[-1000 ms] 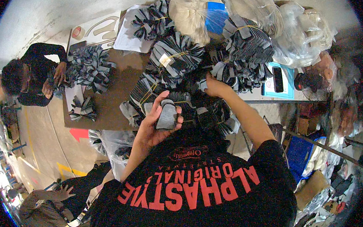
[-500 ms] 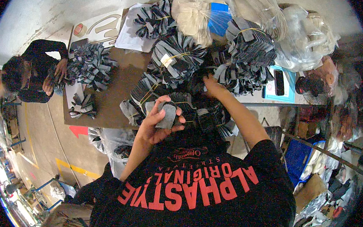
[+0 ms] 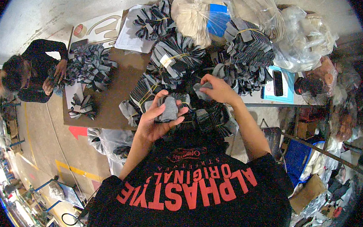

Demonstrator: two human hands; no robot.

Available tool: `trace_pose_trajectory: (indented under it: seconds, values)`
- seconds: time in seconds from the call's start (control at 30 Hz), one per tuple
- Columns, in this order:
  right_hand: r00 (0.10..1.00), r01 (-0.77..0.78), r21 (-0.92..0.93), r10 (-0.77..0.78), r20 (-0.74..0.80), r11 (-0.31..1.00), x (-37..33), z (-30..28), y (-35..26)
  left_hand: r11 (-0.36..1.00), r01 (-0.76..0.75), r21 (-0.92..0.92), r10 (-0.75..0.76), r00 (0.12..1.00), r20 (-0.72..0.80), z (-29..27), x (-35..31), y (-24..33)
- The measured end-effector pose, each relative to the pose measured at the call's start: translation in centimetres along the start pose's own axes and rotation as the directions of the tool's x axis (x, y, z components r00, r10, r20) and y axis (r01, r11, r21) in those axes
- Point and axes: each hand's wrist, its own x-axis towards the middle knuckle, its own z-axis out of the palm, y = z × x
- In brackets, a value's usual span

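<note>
Moved since the earlier frame: my right hand (image 3: pixel 218 90), lifted clear of the dark heap and drawn slightly toward me, with a grey piece (image 3: pixel 201 90) now showing at its fingertips.

Nearest: my left hand (image 3: pixel 150 118), thumb and fingers closed around a small grey stack (image 3: pixel 169 109); count of layers, cannot tell. Position: low over the near edge of the table (image 3: pixel 125 66).

Just beyond: my right hand's pinch, narrow, on the grey piece; single or several, cannot tell. The two hands stand apart, the piece not touching the stack.

Hazards, in my judgement: a slackened left thumb could let the stack fan and drop among like-coloured strips; the piece, held at its edge, could snag on a banded bundle (image 3: pixel 139 95) close by.

Containers, near to far: clear bag (image 3: pixel 113 140) beside the table's near edge, dark strips within; at the back, clear bag (image 3: pixel 192 18) of cream pieces, a blue sheet (image 3: pixel 219 20) at its side, inside or outside unclear; farther right, crumpled clear bag (image 3: pixel 300 39), pale contents.
</note>
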Motion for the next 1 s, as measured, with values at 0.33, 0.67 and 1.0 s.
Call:
trace_pose_trajectory:
  seconds: [0.33, 0.67, 1.0]
  values:
    - [0.989, 0.128, 0.620, -0.056, -0.135, 0.774, -6.1, -1.2, -9.8, 0.962, 0.016, 0.271, -0.003, 0.999, -0.045, 2.0, 0.4, -1.0]
    - [0.934, 0.313, 0.294, -0.237, -0.266, 0.903, -7.6, 1.0, -12.4, 0.941, -0.071, 0.332, 0.091, 0.995, -0.046, 0.4, 0.6, -2.1]
    - [0.930, 0.299, 0.408, -0.168, -0.326, 0.863, -7.9, -0.8, -12.2, 0.979, -0.049, 0.200, 0.040, 0.998, 0.045, 0.5, 1.1, -1.5]
